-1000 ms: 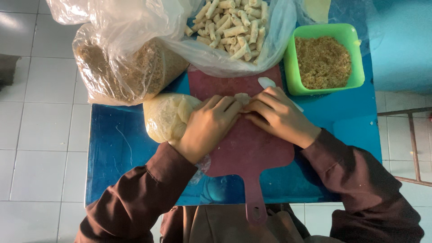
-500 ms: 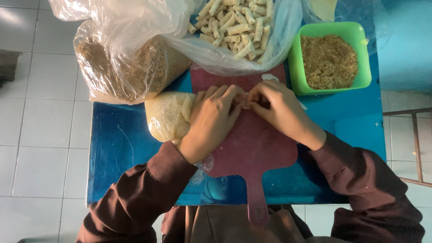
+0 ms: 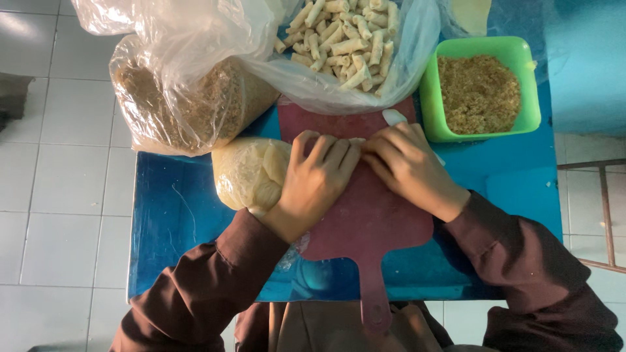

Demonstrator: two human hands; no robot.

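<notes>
My left hand (image 3: pixel 319 179) and my right hand (image 3: pixel 407 166) lie side by side on a dark red cutting board (image 3: pixel 372 234), fingers curled down over a thin pale roll (image 3: pixel 360 141). Only a sliver of the roll shows between the fingertips; the rest is hidden. A clear bag of pale round wrappers (image 3: pixel 248 173) sits just left of my left hand, touching the wrist. The tip of a white spoon (image 3: pixel 393 117) pokes out above my right hand.
On the blue table (image 3: pixel 176 215), a clear bag of finished rolls (image 3: pixel 345 39) lies beyond the board. A bag of brown crumbly filling (image 3: pixel 189 107) is at the far left, and a green tub (image 3: pixel 430 98) of the same filling is at the far right. White floor tiles surround the table.
Both hands have slid a little farther up the board, away from me, with the fingers curling tighter. The spoon is more covered by my right hand than a second ago.
</notes>
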